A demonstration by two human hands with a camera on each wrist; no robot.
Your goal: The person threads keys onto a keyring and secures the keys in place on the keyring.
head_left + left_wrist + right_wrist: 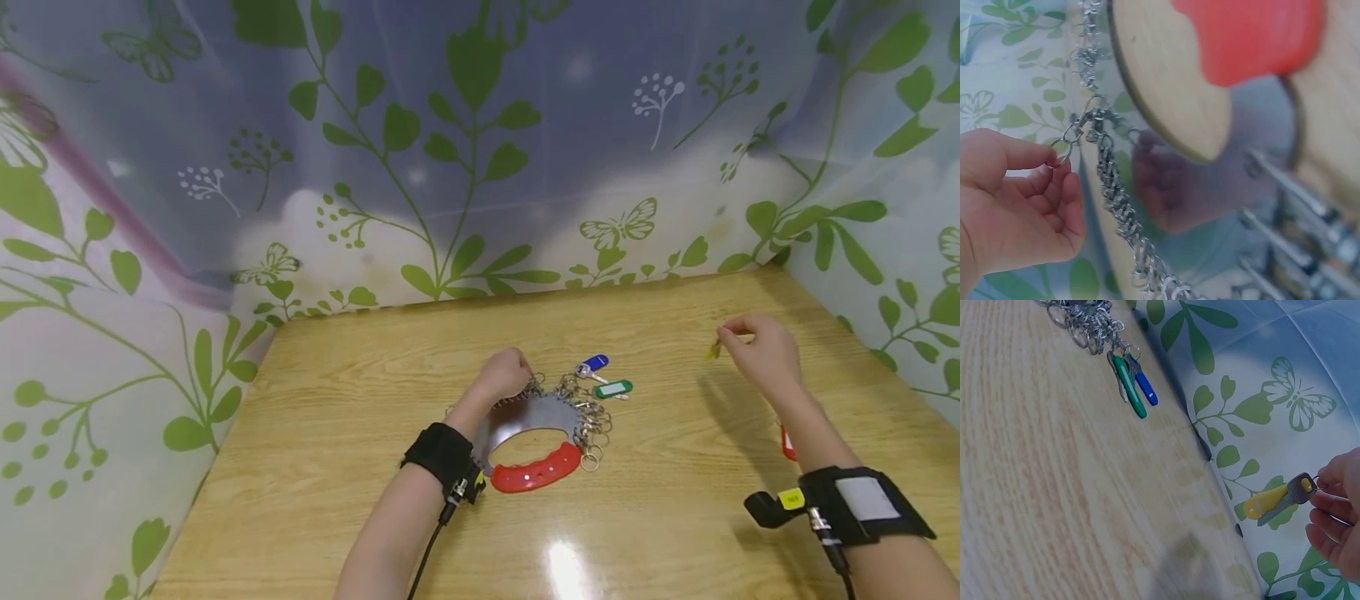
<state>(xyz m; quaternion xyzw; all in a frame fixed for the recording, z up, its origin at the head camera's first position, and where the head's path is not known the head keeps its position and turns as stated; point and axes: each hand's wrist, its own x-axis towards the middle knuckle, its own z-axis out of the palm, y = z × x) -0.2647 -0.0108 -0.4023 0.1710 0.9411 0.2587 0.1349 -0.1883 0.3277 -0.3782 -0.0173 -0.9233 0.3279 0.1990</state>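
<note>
A metal key-holder plate (517, 419) with a red handle (537, 475) lies on the table, many small rings and clips along its curved edge. At its far edge my left hand (502, 377) pinches a small metal ring (1063, 153), which hangs from the clips in the left wrist view. My right hand (767, 354), raised over the right side of the table, holds a key (1288, 499) with a yellow tag (1264, 501) by its ring. Keys with a blue tag (595, 364) and a green tag (613, 389) lie beside the plate's rings.
A red tag (787, 444) shows partly from behind my right forearm on the wooden table (337, 500). Leaf-patterned cloth (465, 167) stands behind the table and along its left and right sides.
</note>
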